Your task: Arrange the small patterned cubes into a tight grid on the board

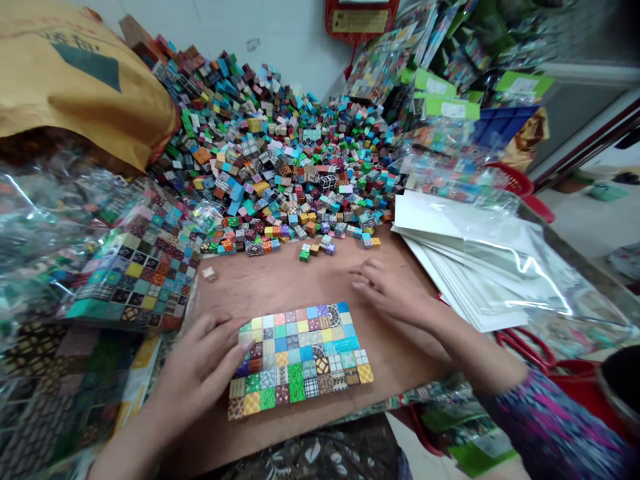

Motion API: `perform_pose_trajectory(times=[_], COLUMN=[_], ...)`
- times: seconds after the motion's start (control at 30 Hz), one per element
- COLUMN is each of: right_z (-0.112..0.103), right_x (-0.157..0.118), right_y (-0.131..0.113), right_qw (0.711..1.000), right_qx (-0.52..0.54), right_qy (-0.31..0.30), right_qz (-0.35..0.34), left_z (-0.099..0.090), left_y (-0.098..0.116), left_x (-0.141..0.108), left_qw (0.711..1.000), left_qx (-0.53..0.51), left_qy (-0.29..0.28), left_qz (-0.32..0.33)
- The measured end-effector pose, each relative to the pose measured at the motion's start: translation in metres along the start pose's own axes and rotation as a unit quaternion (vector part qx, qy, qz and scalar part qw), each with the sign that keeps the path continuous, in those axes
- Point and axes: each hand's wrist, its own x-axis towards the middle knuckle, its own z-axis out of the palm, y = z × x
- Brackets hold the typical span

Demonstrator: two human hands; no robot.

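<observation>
Far cubes too small to ID designs; yellow sack cut off @ top L edge.

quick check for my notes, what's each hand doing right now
left hand: open, fingers slightly curled against the edge of the cube grid, holding nothing visible
right hand: open, fingertips near the wooden board, holding nothing visible

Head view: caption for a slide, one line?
Left hand touches a grid of patterned cubes on a brown board, right hand nearby, heaped cubes beyond.
</observation>
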Motion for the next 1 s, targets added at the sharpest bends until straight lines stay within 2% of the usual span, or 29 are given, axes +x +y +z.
perform_pose_trajectory(times=[0.1,0.17,0.23,0.33,0.43,0.57,0.7,0.87,1.0], right_z=[0.008,0.017,0.025,0.033,0.036,0.035,0.032,0.031,0.032], right_x=[0.044,0.068,0.086,0.099,0.1,0.099,0.104,0.11,0.107], right_y=[0.018,0.02,0.02,0.024,0.034,0.041,0.039,0.035,0.033], right_qw=[1.0,1.0,0.999,0.996,0.994,0.998,0.999,0.998,0.998], right_qx=[-0.016,-0.011,-0.016,-0.02,-0.016,-0.012,-0.028,-0.065,-0.063], right_qy=[0.007,0.017,0.038,0.077,0.092,0.063,0.033,0.006,0.007], right_qz=[0.002,-0.005,0.009,0.046,0.061,0.016,-0.015,-0.01,0.004], left_z=[0.002,0.01,0.022,0.042,0.058,0.075,0.085,0.087,0.085], left_y=[0.006,0.008,0.01,0.014,0.019,0.018,0.014,0.017,0.016], left_x=[0.049,0.081,0.112,0.15,0.176,0.195,0.203,0.203,0.199], left_qw=[0.998,0.993,0.987,0.976,0.973,0.973,0.973,0.976,0.976], left_qx=[0.023,0.041,0.074,0.102,0.105,0.111,0.11,0.097,0.09], left_qy=[-0.051,-0.11,-0.137,-0.188,-0.2,-0.198,-0.195,-0.192,-0.194], left_qz=[0.033,0.033,0.03,0.031,0.038,0.041,0.046,0.034,0.036])
